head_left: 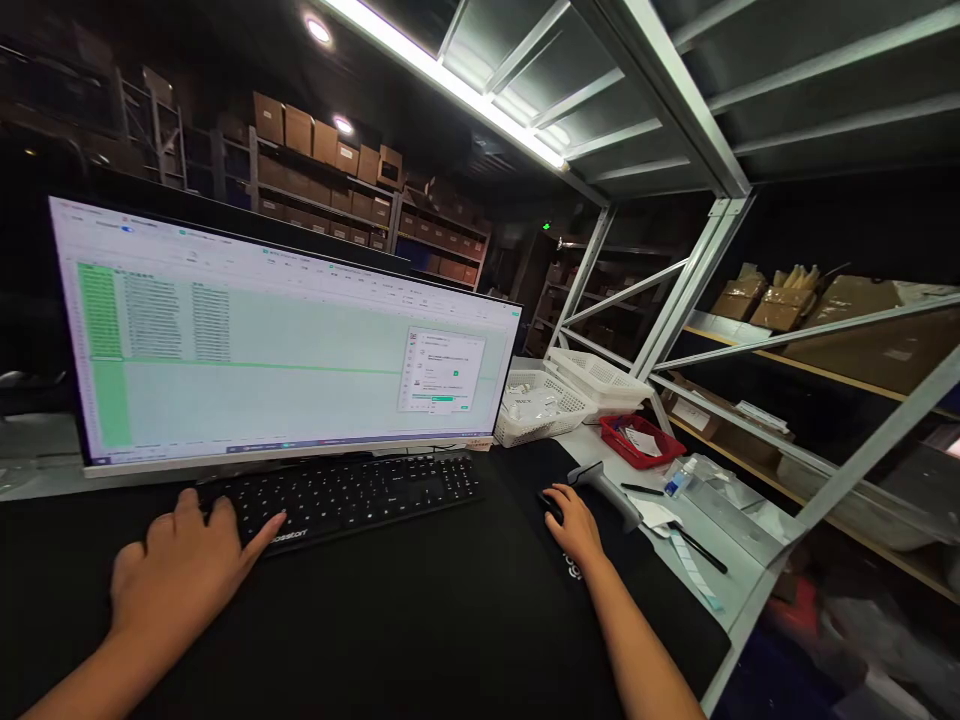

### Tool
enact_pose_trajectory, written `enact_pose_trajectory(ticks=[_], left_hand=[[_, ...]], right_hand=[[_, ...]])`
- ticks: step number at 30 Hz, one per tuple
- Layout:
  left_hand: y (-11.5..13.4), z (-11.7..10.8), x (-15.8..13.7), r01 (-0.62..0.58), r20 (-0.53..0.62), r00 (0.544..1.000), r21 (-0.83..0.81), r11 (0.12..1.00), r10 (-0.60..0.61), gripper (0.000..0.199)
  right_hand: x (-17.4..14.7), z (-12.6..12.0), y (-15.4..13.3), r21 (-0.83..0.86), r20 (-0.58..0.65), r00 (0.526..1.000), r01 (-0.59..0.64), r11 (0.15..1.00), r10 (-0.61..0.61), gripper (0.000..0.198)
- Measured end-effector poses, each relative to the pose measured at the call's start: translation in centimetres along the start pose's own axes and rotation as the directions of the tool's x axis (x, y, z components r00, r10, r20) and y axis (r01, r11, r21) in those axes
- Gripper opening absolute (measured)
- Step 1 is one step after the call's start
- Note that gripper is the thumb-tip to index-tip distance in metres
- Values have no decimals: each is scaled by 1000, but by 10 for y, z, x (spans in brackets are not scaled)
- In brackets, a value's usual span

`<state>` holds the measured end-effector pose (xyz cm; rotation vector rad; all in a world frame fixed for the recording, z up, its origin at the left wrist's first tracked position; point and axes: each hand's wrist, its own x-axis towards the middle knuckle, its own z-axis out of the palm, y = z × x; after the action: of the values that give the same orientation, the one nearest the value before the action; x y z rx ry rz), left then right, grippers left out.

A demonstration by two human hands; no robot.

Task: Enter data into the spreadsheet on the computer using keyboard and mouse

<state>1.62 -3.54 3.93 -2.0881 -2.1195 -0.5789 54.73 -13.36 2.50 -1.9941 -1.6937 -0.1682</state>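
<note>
My left hand [180,565] rests at the left end of a black keyboard [360,500], fingers spread and the thumb stretched along its front edge. My right hand [576,525] is curled over a black computer mouse [551,507], which is mostly covered by the fingers. Both lie on a large black desk mat [390,620]. Behind the keyboard stands a wide monitor [285,350], showing a spreadsheet with green-filled cells and a small chat-like window; its text is too small to read.
Right of the mouse lies a grey handheld scanner [611,492]. Beyond it are a red basket [643,455], white plastic baskets [540,432], a small bottle [681,477], a black pen [701,550] and papers. A metal shelf frame [690,260] rises on the right; boxed shelves [322,190] stand behind.
</note>
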Motion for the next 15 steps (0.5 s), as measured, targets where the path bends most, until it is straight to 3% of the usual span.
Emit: enact_pose_trajectory(ticks=[4,15], left_hand=[[0,-1,1,-3,-27,1000,179,984,8,104],[-1,-1,5,17,22,1000,180,984,-21,100]], right_hand=[[0,2,2,-21,-3,1000,-5,1000,5,47],[1,4,5,-40,0,999,-33,999,33,46]])
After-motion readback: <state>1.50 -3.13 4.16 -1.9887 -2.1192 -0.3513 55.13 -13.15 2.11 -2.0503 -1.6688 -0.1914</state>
